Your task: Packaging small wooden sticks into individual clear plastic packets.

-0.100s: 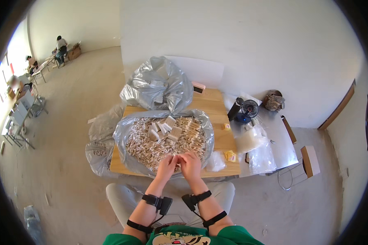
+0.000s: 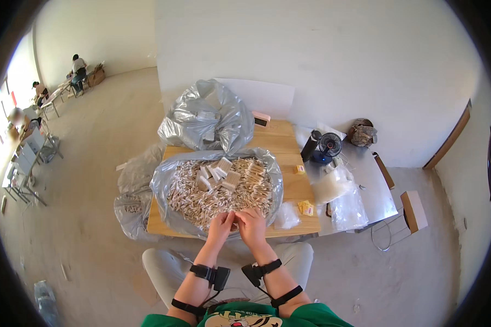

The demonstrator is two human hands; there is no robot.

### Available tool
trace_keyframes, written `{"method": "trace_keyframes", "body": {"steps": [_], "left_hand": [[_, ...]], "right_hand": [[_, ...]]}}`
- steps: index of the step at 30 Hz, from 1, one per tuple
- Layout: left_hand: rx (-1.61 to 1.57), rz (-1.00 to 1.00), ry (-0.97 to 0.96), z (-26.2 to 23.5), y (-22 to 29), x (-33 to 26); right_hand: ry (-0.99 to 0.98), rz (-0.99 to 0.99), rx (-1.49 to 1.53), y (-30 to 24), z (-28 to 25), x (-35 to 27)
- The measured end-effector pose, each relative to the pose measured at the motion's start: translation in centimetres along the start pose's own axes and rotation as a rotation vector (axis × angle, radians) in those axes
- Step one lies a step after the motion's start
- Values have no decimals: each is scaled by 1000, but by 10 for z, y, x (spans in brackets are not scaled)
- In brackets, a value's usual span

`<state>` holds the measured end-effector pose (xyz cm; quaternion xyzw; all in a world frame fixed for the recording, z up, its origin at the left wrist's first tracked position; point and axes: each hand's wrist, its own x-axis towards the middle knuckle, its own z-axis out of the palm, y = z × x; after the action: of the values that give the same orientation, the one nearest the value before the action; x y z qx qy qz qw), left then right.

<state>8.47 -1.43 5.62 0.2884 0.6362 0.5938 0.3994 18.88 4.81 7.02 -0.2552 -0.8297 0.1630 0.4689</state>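
Observation:
Both my hands meet over the near edge of a big heap of cotton swabs (image 2: 196, 196) with pale wooden sticks. My left hand (image 2: 221, 228) is closed, its fingertips pinched against those of my right hand (image 2: 251, 226), which is closed too. Whatever sits between the fingers is too small and hidden to make out. The heap fills an opened grey plastic bag (image 2: 162, 210) whose rim is folded outward. Several packed bundles of swabs (image 2: 231, 181) lie on top of the heap, beyond my hands.
The wooden table (image 2: 283, 144) also bears a tied-up grey bag (image 2: 202, 122), clear plastic bags (image 2: 287, 216) and small yellow packets (image 2: 306, 208). To the right, a metal table (image 2: 373, 196) holds a small fan (image 2: 329, 145). People work at tables far left.
The view has shifted slightly. My hands stay together at the heap's near edge, with little visible finger movement.

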Motion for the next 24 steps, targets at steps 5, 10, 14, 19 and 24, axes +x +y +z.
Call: {"method": "trace_keyframes", "body": {"steps": [5,10,14,19,24], "left_hand": [[-235,-114,-7,-5,-5,-8],[-282,-101,19,-12,-6,-12],[-299,-13,38,-11,-8,-16],[-72,116,34,-11,-10,-20],[309,307,23,-15,-6,-25]], "right_hand": [[1,-41,3,-11,-6,-8],[-38,-61,65,-19,-5,-17],[-10,-6,161,-26,-9,-18],[-56,224,239,-28,-13,-24],[-87,162,185,-21,-13,-25]]}}
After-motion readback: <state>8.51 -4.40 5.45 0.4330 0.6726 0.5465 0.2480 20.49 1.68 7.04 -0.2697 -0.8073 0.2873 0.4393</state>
